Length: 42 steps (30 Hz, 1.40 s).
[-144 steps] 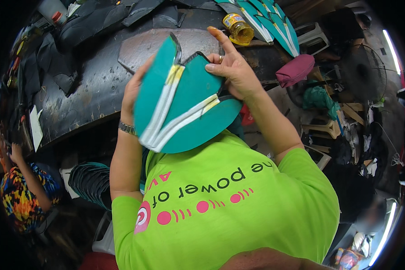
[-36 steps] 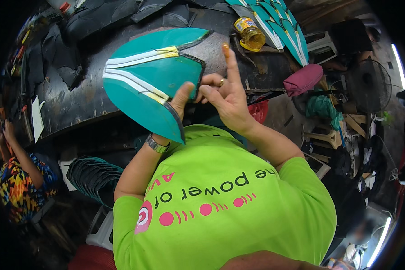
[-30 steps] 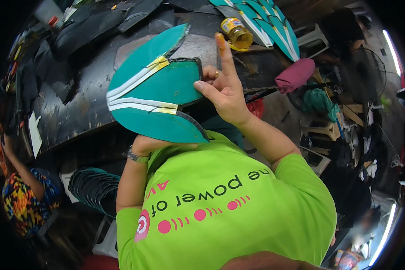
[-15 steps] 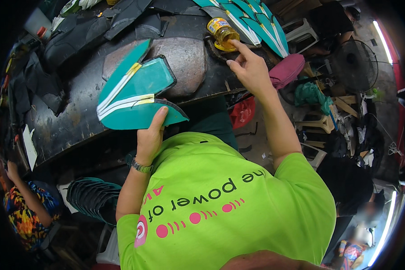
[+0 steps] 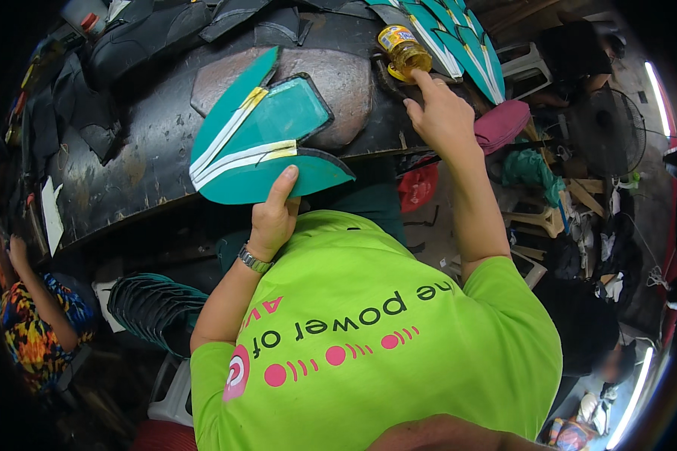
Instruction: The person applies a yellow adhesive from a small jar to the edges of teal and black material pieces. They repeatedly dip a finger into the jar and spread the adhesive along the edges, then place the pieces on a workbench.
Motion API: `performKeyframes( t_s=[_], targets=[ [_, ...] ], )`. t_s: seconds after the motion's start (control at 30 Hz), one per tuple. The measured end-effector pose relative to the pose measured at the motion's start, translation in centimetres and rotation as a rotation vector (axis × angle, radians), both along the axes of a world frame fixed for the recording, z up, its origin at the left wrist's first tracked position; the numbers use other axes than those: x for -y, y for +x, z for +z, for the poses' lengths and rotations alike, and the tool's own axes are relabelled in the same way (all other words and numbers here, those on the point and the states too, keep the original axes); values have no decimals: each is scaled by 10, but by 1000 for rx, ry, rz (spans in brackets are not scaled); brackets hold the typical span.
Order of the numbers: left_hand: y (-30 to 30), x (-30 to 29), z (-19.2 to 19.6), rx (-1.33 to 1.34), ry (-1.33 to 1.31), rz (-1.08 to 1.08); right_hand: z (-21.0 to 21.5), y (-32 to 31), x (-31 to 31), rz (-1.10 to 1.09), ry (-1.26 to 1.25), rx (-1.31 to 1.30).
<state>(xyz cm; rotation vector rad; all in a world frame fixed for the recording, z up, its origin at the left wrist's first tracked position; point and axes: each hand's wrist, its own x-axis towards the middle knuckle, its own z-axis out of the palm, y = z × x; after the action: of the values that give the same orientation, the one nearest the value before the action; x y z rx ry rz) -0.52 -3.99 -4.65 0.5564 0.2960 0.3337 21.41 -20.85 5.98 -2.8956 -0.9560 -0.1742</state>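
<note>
My left hand (image 5: 274,219) pinches the lower edge of a green shoe upper (image 5: 297,109) with white-and-yellow stripes and a black edge, thumb on top. The upper is held spread, its two wings apart, above the front part of the table. My right hand (image 5: 445,116) reaches to a glass jar (image 5: 408,54) of yellowish content, tipped on its side with its mouth toward me. The index finger points at the jar's mouth; whether the tip is inside is hard to make out. The thumb stands apart from the fingers and nothing is gripped.
A brown slab (image 5: 338,90) lies on the black table (image 5: 147,177). Several more green uppers (image 5: 459,45) overlap behind the jar, and black pieces (image 5: 162,37) cover the back left. A pink piece (image 5: 502,126) sits by my right forearm. A fan (image 5: 609,131) stands at right; another person's arm (image 5: 41,293) is at left.
The whole view has shifted, so table and jar appear farther right and higher. My left hand still holds the upper, and my right index finger stays at the jar's mouth.
</note>
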Motion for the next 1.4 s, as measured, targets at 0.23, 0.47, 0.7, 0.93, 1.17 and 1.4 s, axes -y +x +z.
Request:
performKeyframes(
  t_s=[0.23,0.47,0.7,0.93,1.17,1.4],
  targets=[
    [10,6,-3,-178,307,61,-4,-59,-10,448,915,-692],
    [4,8,-9,-226,500,36,-46,-73,-29,464,807,-672],
    [6,9,-7,-132,466,-37,-49,-78,-28,513,729,-555],
    [8,10,7,-73,467,-13,-42,-84,-30,621,527,-273],
    [5,4,3,-114,843,22,-27,-74,-33,688,305,77],
    [7,6,5,-55,414,-3,-22,-65,-33,776,244,221]
  ],
)
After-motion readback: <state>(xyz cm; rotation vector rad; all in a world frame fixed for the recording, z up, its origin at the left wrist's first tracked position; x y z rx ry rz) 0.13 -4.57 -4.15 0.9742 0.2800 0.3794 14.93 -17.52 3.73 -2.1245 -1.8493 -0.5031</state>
